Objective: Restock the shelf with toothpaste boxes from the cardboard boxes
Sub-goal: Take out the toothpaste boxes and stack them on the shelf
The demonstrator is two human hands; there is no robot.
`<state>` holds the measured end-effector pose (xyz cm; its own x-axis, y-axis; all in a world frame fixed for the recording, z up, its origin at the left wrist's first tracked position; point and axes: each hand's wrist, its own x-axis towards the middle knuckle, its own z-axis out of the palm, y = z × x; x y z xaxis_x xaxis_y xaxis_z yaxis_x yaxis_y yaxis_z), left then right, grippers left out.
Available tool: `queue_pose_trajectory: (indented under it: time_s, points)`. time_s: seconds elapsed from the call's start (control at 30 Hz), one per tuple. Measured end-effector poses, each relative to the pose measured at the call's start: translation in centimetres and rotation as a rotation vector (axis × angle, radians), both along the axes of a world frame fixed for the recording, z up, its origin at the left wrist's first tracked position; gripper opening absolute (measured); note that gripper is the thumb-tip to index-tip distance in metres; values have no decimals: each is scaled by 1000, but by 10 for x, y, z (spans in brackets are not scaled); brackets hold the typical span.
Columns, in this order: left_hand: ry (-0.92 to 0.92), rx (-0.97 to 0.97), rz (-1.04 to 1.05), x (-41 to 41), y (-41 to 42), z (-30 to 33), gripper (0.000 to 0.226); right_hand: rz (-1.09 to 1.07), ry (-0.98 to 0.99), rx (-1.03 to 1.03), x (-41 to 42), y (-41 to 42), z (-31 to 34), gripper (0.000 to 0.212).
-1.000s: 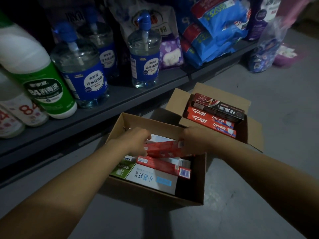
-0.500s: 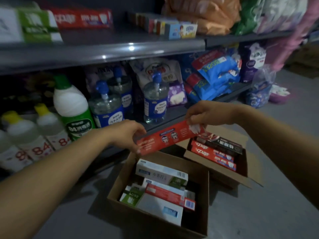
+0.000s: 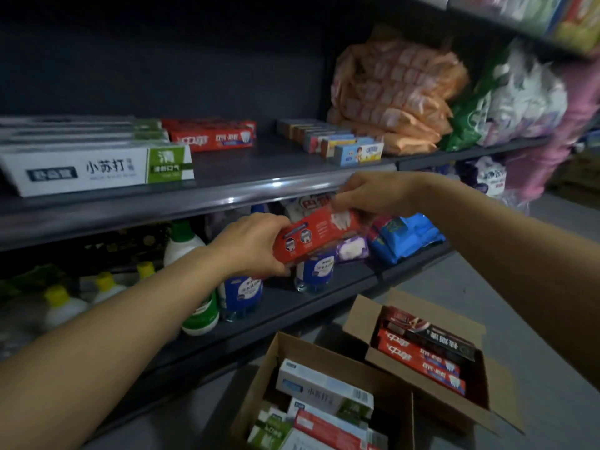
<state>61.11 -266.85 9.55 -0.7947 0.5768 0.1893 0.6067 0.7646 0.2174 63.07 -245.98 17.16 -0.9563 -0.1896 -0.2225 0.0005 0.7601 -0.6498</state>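
Hands grip a red toothpaste box (image 3: 319, 236) by its ends, left hand (image 3: 251, 243) near, right hand (image 3: 373, 193) far, just under the shelf edge (image 3: 207, 196). Bare shelf lies between the red boxes (image 3: 211, 134) and small boxes (image 3: 341, 144). The box has risen from the cardboard box (image 3: 324, 394) since earlier.

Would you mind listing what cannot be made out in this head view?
- Red toothpaste box: both ends covered by the left hand and right hand; print blurred.
- Near cardboard box: cut off by the bottom edge.
- Top shelf goods: blurred, cut by the frame's top.
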Motion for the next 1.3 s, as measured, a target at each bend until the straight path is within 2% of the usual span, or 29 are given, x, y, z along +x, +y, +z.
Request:
queue_pose_trajectory:
  time_s: [0.13, 0.23, 0.3, 0.4, 0.47, 0.57, 0.7, 0.8, 0.83, 0.93, 1.03, 1.1, 1.17, 1.3]
  points:
    - [10, 197, 25, -5, -14, 10, 34, 92, 27, -16, 2, -21, 31, 46]
    - [-186, 438, 14, -7, -32, 21, 40, 102, 178, -80, 3, -22, 51, 54]
    - [-334, 595, 33, -6, -44, 26, 48, 117, 303, -1, 0, -18, 57, 45]
    - [-444, 784, 88, -5, -58, 29, 54, 184, 428, 193, -6, -16, 60, 24]
    - [-498, 870, 95, -3, -67, 29, 45, 221, 485, 298, -8, -21, 61, 16]
    - [-629, 937, 61, -1, -81, 31, 35, 260, 601, 392, -11, -34, 63, 16]
    - [-828, 936, -93, -8, -105, 37, 47, 296, 706, 435, -19, -50, 70, 20]
    - [-932, 935, -164, -13, -120, 43, 75, 315, 762, 457, -22, -61, 81, 20]
    - [-954, 933, -170, -14, -125, 46, 77, 321, 781, 456, -22, -64, 85, 20]
    - [-993, 878, -158, -17, -139, 58, 67, 366, 891, 442, -23, -77, 99, 27]
    - [-1063, 794, -127, -14, -147, 76, 49, 474, 987, 466, -25, -91, 111, 45]
    - [-1086, 753, -61, -12, -148, 89, 33, 534, 956, 515, -26, -101, 117, 60]
    - [-1051, 669, 17, -11, -147, 100, 36, 585, 875, 592, -28, -111, 118, 69]
    - [-1016, 564, 106, -13, -143, 113, 33, 631, 662, 761, -28, -126, 113, 69]
